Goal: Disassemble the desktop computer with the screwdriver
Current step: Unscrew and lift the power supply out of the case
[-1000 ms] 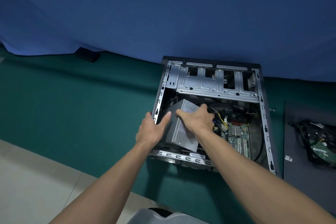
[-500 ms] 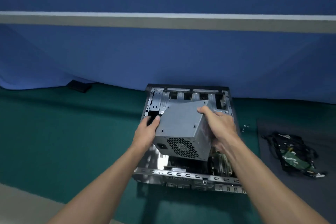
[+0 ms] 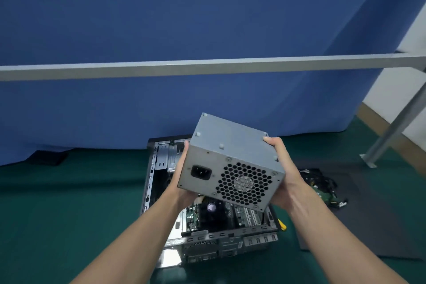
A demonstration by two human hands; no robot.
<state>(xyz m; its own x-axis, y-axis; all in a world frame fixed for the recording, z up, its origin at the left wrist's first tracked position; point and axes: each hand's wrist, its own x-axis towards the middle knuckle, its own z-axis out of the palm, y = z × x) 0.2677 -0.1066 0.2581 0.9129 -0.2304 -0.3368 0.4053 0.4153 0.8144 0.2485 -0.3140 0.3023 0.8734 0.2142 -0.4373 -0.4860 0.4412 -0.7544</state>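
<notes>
Power supply [image 3: 232,163] | held between left grip [image 3: 176,175], right grip [image 3: 285,180] | above case [image 3: 151,182]

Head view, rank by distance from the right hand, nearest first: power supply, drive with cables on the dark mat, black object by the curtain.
1. power supply: held by the right hand.
2. drive with cables: right, on the dark mat.
3. black object: far left, at the blue curtain.

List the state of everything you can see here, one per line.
computer case: lying on its side, open
power supply: out of the case, held in the air above it, fan grille facing the camera
left hand: grips the power supply's left side
right hand: grips its right side
motherboard: mounted inside the case
hard drive: removed, lying on the black mat
</notes>
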